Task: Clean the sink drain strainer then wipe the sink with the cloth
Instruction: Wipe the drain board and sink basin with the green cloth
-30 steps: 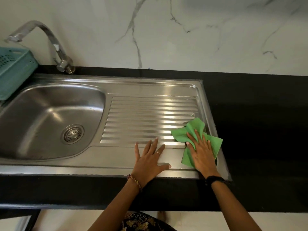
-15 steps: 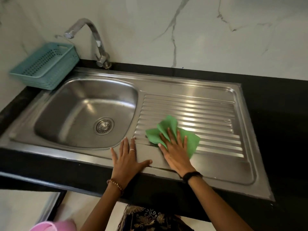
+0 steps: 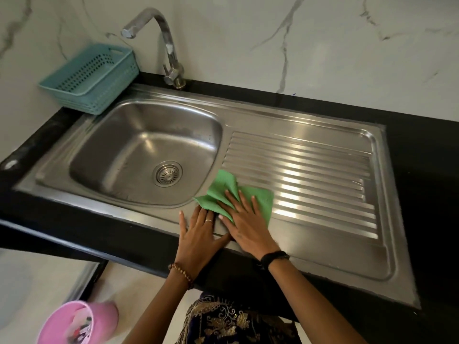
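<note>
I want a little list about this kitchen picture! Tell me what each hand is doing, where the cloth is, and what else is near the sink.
left hand: flat on the sink's front rim, holding nothing
right hand: pressing flat on the cloth
cloth: green, crumpled, between the bowl and the ridged drainer
sink: shiny steel
strainer: sitting in the drain
tap: behind the bowl
basket: teal, at the back left corner
bucket: pink, down on the floor

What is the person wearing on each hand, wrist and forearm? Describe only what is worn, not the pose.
The left hand carries a thin ring on one finger, and its wrist a bracelet of brown round beads. The right hand shows no ring; its wrist has a plain black band. Both forearms are bare, with no sleeves in view.
</note>
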The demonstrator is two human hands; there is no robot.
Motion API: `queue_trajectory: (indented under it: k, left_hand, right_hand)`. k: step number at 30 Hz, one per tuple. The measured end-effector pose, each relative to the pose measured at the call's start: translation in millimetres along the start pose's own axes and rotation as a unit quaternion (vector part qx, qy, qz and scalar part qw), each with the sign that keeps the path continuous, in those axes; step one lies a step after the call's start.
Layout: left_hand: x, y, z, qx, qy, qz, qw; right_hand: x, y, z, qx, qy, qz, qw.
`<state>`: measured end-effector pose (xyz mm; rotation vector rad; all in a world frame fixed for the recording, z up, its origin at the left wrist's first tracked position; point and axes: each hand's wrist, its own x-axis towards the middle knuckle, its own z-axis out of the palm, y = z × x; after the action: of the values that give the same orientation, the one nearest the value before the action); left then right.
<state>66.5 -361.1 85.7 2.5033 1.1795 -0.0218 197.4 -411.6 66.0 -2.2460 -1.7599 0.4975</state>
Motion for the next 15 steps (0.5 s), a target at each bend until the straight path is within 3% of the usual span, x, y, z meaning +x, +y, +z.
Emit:
queue_trajectory:
  k: [10, 15]
  left_hand:
    - [-5, 119, 49, 0.021, -0.107, 0.22, 0.969]
    - [-7, 137, 57, 0.071, -0.13, 0.248, 0.957]
  right_hand:
    - [-134, 139, -50, 0.008, 0.067, 0.23, 0.971]
    - [-165, 153, -58, -0.017, 0.095, 0.272, 0.957]
